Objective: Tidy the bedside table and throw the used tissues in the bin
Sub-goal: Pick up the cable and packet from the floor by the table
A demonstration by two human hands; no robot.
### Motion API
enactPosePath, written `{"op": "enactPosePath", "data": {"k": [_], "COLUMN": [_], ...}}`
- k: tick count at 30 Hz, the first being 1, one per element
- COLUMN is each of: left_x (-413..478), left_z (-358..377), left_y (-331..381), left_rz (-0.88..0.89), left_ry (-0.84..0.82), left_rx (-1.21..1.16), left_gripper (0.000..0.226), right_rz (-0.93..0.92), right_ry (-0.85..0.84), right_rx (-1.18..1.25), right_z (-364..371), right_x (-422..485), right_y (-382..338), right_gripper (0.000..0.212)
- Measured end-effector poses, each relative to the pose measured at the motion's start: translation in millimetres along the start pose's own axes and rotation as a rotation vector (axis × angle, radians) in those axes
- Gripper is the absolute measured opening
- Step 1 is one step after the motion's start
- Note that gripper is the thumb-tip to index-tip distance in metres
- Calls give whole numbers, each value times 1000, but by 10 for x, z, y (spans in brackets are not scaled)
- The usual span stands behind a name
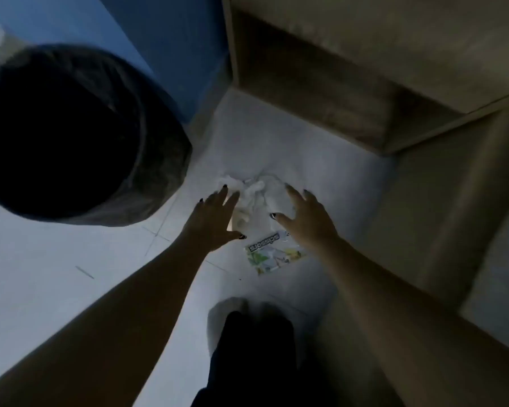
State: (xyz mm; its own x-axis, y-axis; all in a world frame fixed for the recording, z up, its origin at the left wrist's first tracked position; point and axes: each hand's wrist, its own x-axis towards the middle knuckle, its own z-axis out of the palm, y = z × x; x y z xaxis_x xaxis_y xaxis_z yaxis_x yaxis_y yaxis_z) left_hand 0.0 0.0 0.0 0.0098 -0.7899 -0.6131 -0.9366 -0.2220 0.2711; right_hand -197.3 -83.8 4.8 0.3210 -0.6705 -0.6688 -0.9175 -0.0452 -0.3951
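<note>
A heap of crumpled white tissues (pixel 256 192) lies on the pale floor in the middle of the head view. My left hand (pixel 215 218) is spread open at the heap's left side, fingers straight. My right hand (pixel 303 215) is spread open at its right side, fingertips over the tissues. Neither hand grips anything. A flat printed packet marked "scissors" (pixel 274 254) lies on the floor just below the heap, between my wrists. The round bin (pixel 159 160) with a black liner stands to the left, its mouth open and dark.
A wooden bedside table (pixel 365 92) rises at the upper right, its side panel close to my right arm. A blue wall (pixel 165 39) stands behind the bin. My dark-trousered leg (pixel 253 353) is at the bottom. The picture is dim and blurred.
</note>
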Motion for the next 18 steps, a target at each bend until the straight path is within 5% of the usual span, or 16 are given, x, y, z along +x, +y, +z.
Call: {"op": "enactPosePath", "data": {"k": [5, 9, 12, 18], "left_x": [322, 420, 432, 173], "left_z": [844, 1141, 1196, 788], "left_y": [-411, -597, -647, -455], "left_rz": [104, 135, 130, 90], "left_ry": [95, 111, 115, 135], "left_rx": [31, 23, -25, -99], "left_gripper": [97, 86, 83, 85], "right_rz": [-189, -287, -343, -283], "right_ry": [15, 205, 282, 229], "right_rx": [-183, -298, -309, -258], "right_z": [871, 1315, 1398, 981], "right_x": [646, 862, 940, 668], "right_y": [17, 97, 106, -54], "right_gripper": [69, 45, 19, 19]}}
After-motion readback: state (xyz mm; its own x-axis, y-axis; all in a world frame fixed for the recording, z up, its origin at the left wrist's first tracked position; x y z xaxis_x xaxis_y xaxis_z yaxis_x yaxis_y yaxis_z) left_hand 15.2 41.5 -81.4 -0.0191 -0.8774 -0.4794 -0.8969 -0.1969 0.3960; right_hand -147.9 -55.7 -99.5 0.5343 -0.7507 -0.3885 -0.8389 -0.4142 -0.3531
